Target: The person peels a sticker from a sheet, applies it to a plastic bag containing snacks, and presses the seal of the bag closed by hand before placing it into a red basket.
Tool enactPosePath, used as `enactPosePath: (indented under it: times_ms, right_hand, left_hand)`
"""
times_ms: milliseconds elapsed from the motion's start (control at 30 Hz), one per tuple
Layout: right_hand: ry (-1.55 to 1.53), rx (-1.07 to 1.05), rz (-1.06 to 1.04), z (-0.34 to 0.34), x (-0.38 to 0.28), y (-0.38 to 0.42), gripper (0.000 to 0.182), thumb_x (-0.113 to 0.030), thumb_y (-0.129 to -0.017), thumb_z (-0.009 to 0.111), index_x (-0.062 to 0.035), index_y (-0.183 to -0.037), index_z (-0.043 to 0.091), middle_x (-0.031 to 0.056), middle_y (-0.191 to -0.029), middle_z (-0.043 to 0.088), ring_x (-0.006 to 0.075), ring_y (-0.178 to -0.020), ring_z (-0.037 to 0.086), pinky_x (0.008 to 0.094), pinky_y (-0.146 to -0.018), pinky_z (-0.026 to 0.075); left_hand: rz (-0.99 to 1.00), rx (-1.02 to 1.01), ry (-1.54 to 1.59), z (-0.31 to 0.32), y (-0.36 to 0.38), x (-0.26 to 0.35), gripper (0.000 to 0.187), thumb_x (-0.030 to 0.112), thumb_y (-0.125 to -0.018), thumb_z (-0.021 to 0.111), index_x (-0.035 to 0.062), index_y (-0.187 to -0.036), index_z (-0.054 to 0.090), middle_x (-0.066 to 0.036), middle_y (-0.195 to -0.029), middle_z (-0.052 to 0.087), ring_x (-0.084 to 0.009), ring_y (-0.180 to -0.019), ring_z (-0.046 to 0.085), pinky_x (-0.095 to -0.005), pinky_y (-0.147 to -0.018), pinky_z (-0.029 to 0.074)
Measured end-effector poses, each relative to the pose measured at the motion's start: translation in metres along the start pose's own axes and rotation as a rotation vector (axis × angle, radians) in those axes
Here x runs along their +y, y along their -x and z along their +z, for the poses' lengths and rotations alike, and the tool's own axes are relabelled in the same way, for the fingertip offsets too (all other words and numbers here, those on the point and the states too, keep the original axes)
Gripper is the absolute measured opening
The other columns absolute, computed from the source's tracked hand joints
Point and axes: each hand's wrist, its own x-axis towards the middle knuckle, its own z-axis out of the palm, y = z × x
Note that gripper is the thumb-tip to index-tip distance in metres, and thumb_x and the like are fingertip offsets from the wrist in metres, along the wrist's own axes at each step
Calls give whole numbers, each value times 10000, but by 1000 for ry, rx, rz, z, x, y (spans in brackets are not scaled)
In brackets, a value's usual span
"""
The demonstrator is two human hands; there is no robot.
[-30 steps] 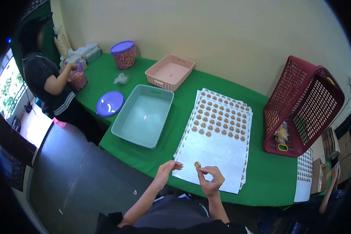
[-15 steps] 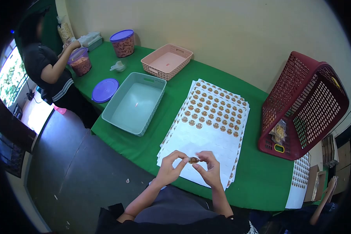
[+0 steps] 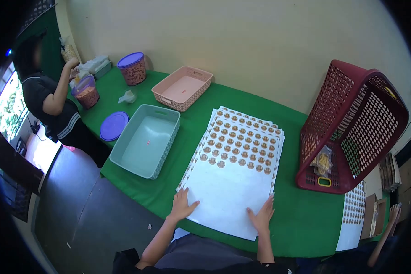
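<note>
Your left hand (image 3: 182, 206), fingers apart, rests at seven o'clock on the rectangular stack of white paper sheets (image 3: 226, 194) with round brown stickers (image 3: 236, 151), at your twelve; your right hand (image 3: 261, 215), fingers spread, touches five. Apparent step: steadying; shifting sheets calls for even pressure.

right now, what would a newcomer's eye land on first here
Probably the big maroon basket at the right of the green table, with a clear bag inside. Next, the stack of white sheets in the middle, rows of brown labels across its far part, with the left hand and right hand at its near end.
</note>
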Motion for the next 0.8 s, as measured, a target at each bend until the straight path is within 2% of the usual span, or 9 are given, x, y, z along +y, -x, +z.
enactPosePath:
  times_ms: [33,167,267,333,467,533,667,733,800]
  right_hand:
    - [111,-73,31,9,4,3,1018,-292,-633,674,9,-1299,-36,267,-1322,117,392,-1221,123,501,-983,62]
    - [80,0,-15,20,13,6,1024,-317,-623,679,37,-1291,-12,271,-1308,155,387,-1217,144,520,-973,70]
    - [-77,-4,80,3,0,6,1042,-330,-610,689,21,-1296,-12,266,-1300,178,383,-1212,160,517,-974,68]
    - [-126,26,91,-3,-5,3,1055,-326,-601,696,8,-1299,-22,255,-1292,206,376,-1191,202,512,-975,57]
    - [-55,22,144,-2,-9,3,1064,-313,-590,705,0,-1299,-23,254,-1279,229,371,-1164,238,507,-975,40]
    - [-18,89,114,5,-7,4,1065,-303,-578,715,2,-1297,-11,249,-1271,237,369,-1152,245,508,-972,35]
    - [-80,80,98,5,-6,3,1060,-299,-571,721,10,-1291,8,242,-1271,232,372,-1156,232,512,-967,48]
    - [-101,52,112,0,-8,3,1049,-294,-574,720,15,-1288,15,238,-1274,223,363,-1167,221,509,-967,67]
    - [-84,77,87,4,-5,4,1040,-288,-580,717,16,-1287,17,239,-1271,225,358,-1170,220,508,-969,73]
  left_hand:
    - [-39,-13,-89,0,1,8,744,391,-678,605,-26,-1211,296,-249,-1150,344,-381,-1082,318,-465,-904,250]
    - [-137,-21,-109,-10,-7,23,770,404,-664,615,-30,-1212,294,-234,-1174,344,-357,-1045,349,-454,-884,261]
    - [-293,-22,-104,-23,-21,20,777,414,-650,623,-39,-1201,313,-217,-1147,394,-337,-1007,380,-438,-859,286]
    - [-321,-123,23,-22,-34,5,759,409,-641,631,-44,-1177,344,-196,-1082,456,-329,-994,400,-429,-850,306]
    - [-346,-84,310,-9,-43,-4,708,395,-643,630,-45,-1143,387,-195,-1036,485,-327,-977,416,-417,-840,324]
    - [-285,-86,-130,-10,-39,16,671,384,-660,613,-52,-1123,398,-193,-1076,466,-326,-998,407,-418,-850,320]
    - [-285,-51,-135,-14,-37,28,633,358,-675,604,-62,-1103,402,-211,-1142,408,-324,-1013,388,-417,-848,318]
    - [-228,-110,-87,-16,-36,38,637,346,-681,604,-76,-1100,374,-267,-1228,292,-364,-1120,301,-437,-905,277]
    - [-156,-63,-175,0,-32,30,679,362,-690,594,-94,-1121,335,-298,-1238,253,-392,-1151,254,-440,-937,243]
